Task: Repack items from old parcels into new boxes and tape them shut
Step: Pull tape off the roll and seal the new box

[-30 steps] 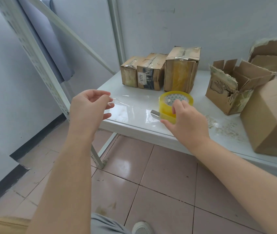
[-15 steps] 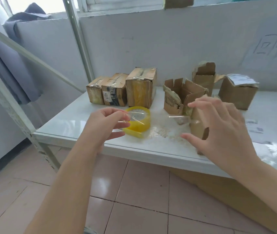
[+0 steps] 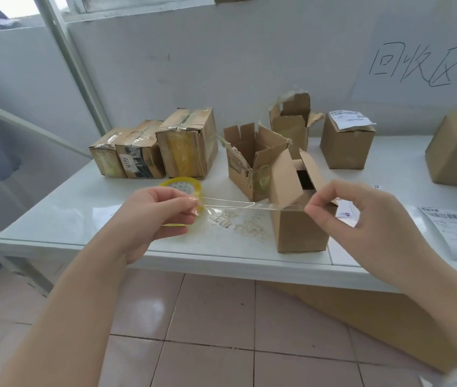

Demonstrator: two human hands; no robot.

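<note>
A strip of clear tape [image 3: 238, 205] stretches level between my two hands above the white table [image 3: 82, 219]. My left hand [image 3: 154, 216] pinches its left end, and my right hand [image 3: 361, 219] pinches its right end beside a small brown cardboard box [image 3: 297, 230] whose top flaps stand open. The yellow tape roll [image 3: 185, 185] lies flat on the table just behind my left hand, partly hidden by it.
Three taped old parcels [image 3: 160, 152] stand in a row at the back left. A torn open box [image 3: 252, 163] sits behind the small box, with more boxes [image 3: 347, 143] to the right. Cardboard crumbs [image 3: 238, 224] and shipping labels [image 3: 456, 227] lie on the table. A metal shelf post [image 3: 76, 68] rises at left.
My right hand left the tape roll and took hold of the free end of the strip. The view swung right, and the strip now spans both hands by the open box.
</note>
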